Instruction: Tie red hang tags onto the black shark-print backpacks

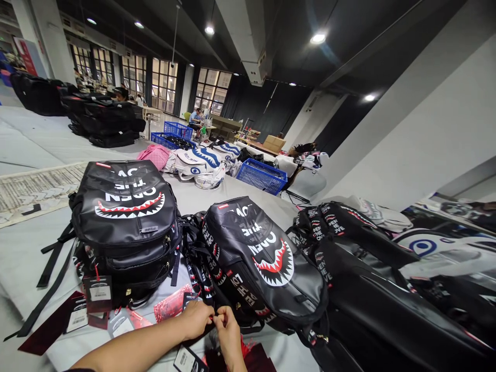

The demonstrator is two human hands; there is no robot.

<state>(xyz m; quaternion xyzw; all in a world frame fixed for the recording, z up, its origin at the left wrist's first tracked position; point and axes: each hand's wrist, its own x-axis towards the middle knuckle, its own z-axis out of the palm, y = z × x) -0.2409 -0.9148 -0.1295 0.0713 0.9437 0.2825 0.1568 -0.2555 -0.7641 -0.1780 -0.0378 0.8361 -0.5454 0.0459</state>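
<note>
Both hands meet at the lower front side of a black backpack (306, 284) printed with a red and white shark mouth and white letters. My left hand (198, 318) is closed in a pinch, its fingertips almost touching those of my right hand (228, 330), which pinches as well. What they hold between them is too small to make out. Below the hands lie a black hang tag (186, 360) with a white barcode label and some red strings (248, 345). A second black backpack (127, 222) with the same print stands to the left, a hang tag (98, 293) dangling from it.
More black bags (372, 294) crowd the right side. White shark-print bags (199, 163) and a pink piece (154, 155) lie farther back on the pale table (23, 263). Beyond stand blue crates (261, 176), a pile of black bags (110, 119) and a seated person (195, 118).
</note>
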